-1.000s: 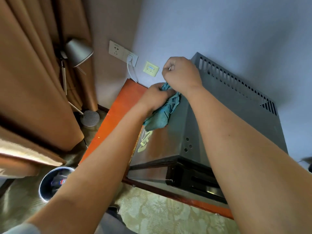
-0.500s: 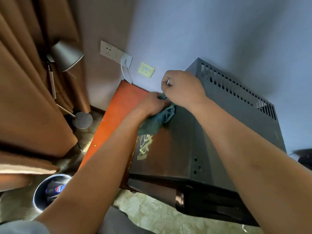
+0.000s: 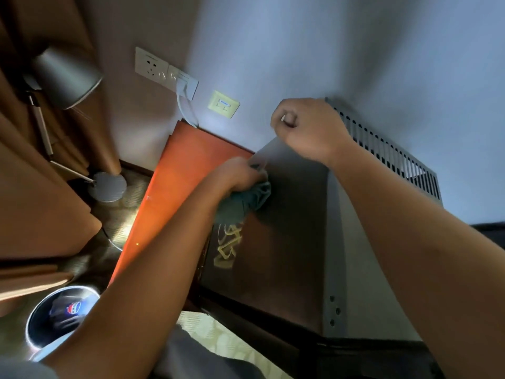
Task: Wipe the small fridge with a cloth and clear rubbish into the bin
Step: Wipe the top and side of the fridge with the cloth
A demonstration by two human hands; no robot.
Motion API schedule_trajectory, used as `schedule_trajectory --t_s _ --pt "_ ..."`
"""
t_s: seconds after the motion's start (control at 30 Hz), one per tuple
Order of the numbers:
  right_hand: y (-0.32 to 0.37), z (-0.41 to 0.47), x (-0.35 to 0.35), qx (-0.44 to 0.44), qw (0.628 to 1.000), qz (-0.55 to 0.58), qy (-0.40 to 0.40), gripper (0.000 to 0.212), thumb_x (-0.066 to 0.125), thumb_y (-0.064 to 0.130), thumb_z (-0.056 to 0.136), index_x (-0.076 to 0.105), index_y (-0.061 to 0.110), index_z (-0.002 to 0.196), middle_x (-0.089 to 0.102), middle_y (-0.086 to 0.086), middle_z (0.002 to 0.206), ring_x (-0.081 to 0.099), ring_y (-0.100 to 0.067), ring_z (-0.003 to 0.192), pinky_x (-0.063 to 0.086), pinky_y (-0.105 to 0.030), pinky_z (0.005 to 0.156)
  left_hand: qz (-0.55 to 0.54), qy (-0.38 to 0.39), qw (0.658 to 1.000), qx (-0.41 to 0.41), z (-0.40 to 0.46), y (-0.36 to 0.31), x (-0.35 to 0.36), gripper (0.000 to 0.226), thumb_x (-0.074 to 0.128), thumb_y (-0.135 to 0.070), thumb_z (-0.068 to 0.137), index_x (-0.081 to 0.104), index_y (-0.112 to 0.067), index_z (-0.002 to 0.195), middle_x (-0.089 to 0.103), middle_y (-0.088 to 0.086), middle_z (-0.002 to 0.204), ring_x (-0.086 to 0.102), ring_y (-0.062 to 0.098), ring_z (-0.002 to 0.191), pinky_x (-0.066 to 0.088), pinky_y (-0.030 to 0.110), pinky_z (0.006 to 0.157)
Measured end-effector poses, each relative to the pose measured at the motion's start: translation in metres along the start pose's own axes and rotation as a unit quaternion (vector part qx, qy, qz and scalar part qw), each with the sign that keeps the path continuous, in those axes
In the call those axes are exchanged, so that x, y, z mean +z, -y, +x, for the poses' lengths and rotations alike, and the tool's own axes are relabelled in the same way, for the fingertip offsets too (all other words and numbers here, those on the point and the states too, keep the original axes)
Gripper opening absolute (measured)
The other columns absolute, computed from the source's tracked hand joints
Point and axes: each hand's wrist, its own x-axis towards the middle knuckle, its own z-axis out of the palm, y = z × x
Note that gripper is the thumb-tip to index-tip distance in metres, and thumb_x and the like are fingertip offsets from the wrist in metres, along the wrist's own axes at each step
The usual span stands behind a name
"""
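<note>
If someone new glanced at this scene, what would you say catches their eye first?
Most likely the two bare arms reaching in: the left hand grips a teal cloth against the dark side of the small fridge, while the right hand is fisted at its top rear corner. Next, the bright orange wooden surface left of the fridge, and the shiny metal bin with rubbish at bottom left.

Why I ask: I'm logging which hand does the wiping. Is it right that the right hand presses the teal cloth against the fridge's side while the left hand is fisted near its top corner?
Not quite: the hands are swapped. The head view shows the left hand gripping the teal cloth against the fridge, while the right hand is fisted near its top corner.
</note>
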Motion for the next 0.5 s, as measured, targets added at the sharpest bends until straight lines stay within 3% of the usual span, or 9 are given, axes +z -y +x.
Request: schedule_trajectory --t_s 0.07,0.13,0.27,0.4,0.5 --pt "-0.003 0.003 0.002 0.006 0.999 0.024 -0.030 0.018 0.052 0.023 0.092 0.069 0.028 0.092 0.053 0.010 0.056 0.048 -0.005 0.052 0.040 -0.025 0.058 -0.123 -0.013 0.991 0.048 -0.001 -0.015 -0.007 0.036 0.067 -0.050 0.088 0.073 -0.016 0.099 0.074 0.008 0.095 0.071 0.026 0.084 0.060 0.046 0.084" --pt "-0.005 0.004 0.003 0.007 0.999 0.026 -0.038 0.019 0.051 0.022 0.093 0.069 0.028 0.093 0.049 0.009 0.053 0.045 -0.007 0.050 0.043 -0.027 0.057 -0.185 -0.051 0.979 0.074 -0.001 -0.027 -0.005 0.030 0.065 -0.047 0.089 0.072 -0.018 0.095 0.075 0.006 0.091 0.072 0.025 0.084 0.059 0.047 0.084" --pt "-0.002 0.004 0.005 0.007 0.999 -0.004 -0.032 0.018 0.051 0.023 0.092 0.069 0.028 0.092 0.051 0.012 0.055 0.048 -0.003 0.053 0.049 -0.029 0.063 -0.143 -0.139 0.976 0.087 0.010 -0.025 0.015 0.027 0.055 -0.047 0.097 0.065 -0.022 0.102 0.069 0.002 0.098 0.065 0.018 0.087 0.047 0.031 0.068" --pt "-0.002 0.005 0.005 0.017 0.999 -0.021 -0.023 0.020 0.050 0.024 0.087 0.068 0.030 0.091 0.054 0.014 0.064 0.054 -0.007 0.066 0.050 -0.029 0.067 -0.053 -0.110 0.993 0.002 0.015 -0.002 0.022 0.040 0.052 -0.047 0.099 0.062 -0.019 0.125 0.067 0.009 0.114 0.063 0.027 0.100 0.051 0.037 0.084" --pt "-0.003 0.006 0.005 0.017 0.999 -0.011 -0.026 0.019 0.051 0.024 0.086 0.068 0.030 0.089 0.054 0.015 0.065 0.053 -0.007 0.066 0.047 -0.027 0.065 0.030 -0.057 0.997 -0.031 0.011 0.004 0.018 0.037 0.053 -0.045 0.097 0.067 -0.017 0.116 0.070 0.010 0.110 0.066 0.027 0.095 0.055 0.039 0.084"
